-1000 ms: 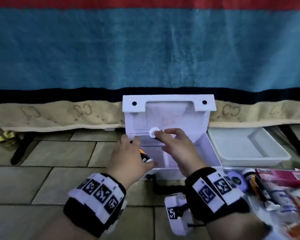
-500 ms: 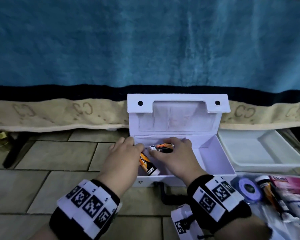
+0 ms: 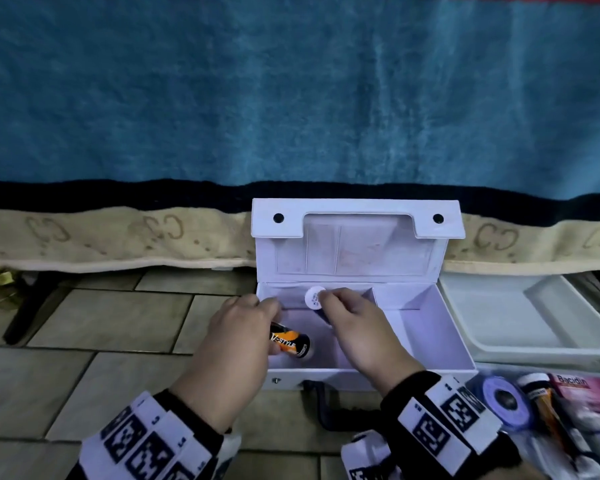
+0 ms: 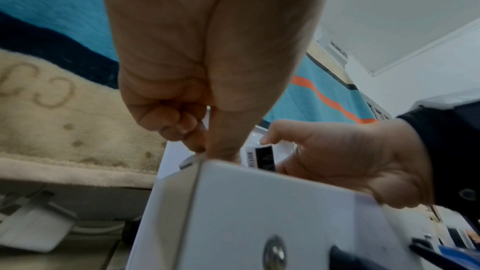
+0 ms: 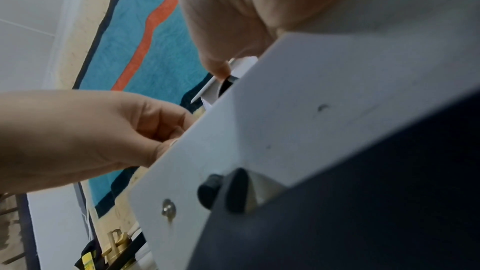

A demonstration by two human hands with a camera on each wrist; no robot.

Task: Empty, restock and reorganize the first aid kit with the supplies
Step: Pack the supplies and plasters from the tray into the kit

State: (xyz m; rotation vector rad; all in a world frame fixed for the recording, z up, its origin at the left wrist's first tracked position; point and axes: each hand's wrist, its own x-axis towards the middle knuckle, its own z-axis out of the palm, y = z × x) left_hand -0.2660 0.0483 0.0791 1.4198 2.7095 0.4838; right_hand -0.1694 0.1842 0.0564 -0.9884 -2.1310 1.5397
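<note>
The white first aid kit [image 3: 426,327] stands open on the tiled floor with its lid upright. Both hands are inside its left compartment. My left hand [image 3: 267,317] grips an orange-and-black bottle [image 3: 291,341] that lies tilted near the front wall. My right hand [image 3: 329,306] pinches a dark bottle with a white cap [image 3: 315,297], the cap facing up. The left wrist view shows my left hand [image 4: 197,143] curled at the kit's edge, and the barcode label of the capped bottle [image 4: 259,157]. In the right wrist view my right hand [image 5: 221,71] is mostly hidden behind the kit's front wall [image 5: 298,120].
A white tray [image 3: 492,344] sits to the right of the kit. Supplies lie at the lower right: a purple tape roll [image 3: 504,400], a small brown bottle [image 3: 542,396] and a pink box [image 3: 586,393]. A blue blanket [image 3: 291,98] hangs behind. The kit's right compartment holds nothing.
The right hand's bottle has turned from lying sideways to cap up. The left hand still holds the orange-and-black bottle in the left compartment.
</note>
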